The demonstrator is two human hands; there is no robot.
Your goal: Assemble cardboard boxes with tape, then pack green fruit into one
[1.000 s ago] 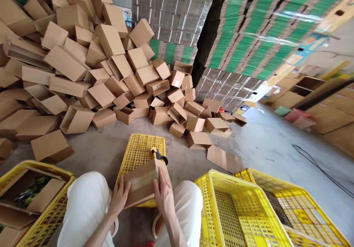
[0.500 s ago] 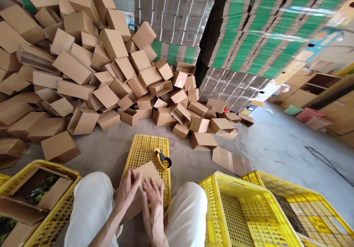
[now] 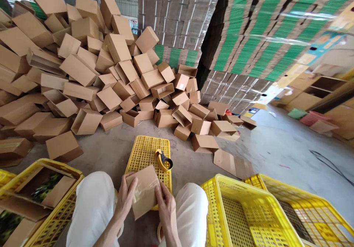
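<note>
A small cardboard box (image 3: 145,189) is held between the knees, over the near edge of an upturned yellow crate (image 3: 146,145); whether it touches the crate there cannot be told. The left hand (image 3: 125,195) pinches its left edge, thumb on the facing panel and fingers mostly hidden behind; the right hand (image 3: 166,204) grips the right edge likewise, thumb near the rim. The box looks light and stiff-walled – though what it contains, if anything, is hidden – and its panels would probably dent under a hard squeeze. Opposite edges seem the best hold, since the clear tape (image 3: 137,199) across the face is likely slicker than bare board. A yellow-and-black tape dispenser (image 3: 163,161) lies by the crate's right edge, toward the far right corner. Farther out, yellow baskets (image 3: 218,202) flank the knees, and a heap of boxes (image 3: 116,47) covers the floor beyond.
</note>
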